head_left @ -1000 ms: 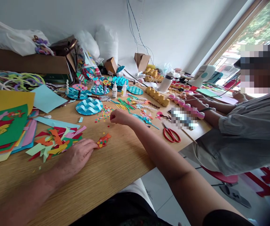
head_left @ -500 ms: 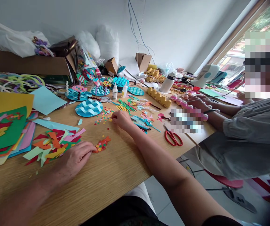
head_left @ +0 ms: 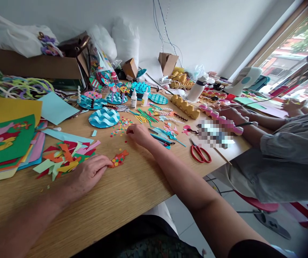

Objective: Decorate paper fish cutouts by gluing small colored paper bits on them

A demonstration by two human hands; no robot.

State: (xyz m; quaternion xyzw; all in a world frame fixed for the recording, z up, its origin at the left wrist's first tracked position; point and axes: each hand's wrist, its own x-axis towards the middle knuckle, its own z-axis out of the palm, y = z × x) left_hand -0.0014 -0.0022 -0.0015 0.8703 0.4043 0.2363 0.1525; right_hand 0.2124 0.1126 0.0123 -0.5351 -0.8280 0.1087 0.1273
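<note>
An orange paper fish (head_left: 119, 158) with coloured dots lies flat on the wooden table (head_left: 111, 208). The fingertips of my left hand (head_left: 93, 171) press on its left end, the fingers close together. My right hand (head_left: 138, 134) is farther forward, beside the scattered paper dots (head_left: 119, 127), its fingers bent and pinched together; whether a dot is between them is too small to tell. Left of my left hand is a pile of coloured paper scraps (head_left: 65, 157). A blue wavy paper disc (head_left: 104, 118) lies beyond the dots.
Red scissors (head_left: 201, 152) and dark pens (head_left: 161, 140) lie to the right. Two glue bottles (head_left: 134, 99) stand behind the dots. Coloured sheets (head_left: 6, 143) are stacked at the left. At the right, a person in grey (head_left: 290, 157) reaches over a pink egg-carton strip (head_left: 221, 119).
The view has shifted a little, so the table items appear slightly higher and farther right. My left hand stays on the fish, and my right hand remains by the dots.
</note>
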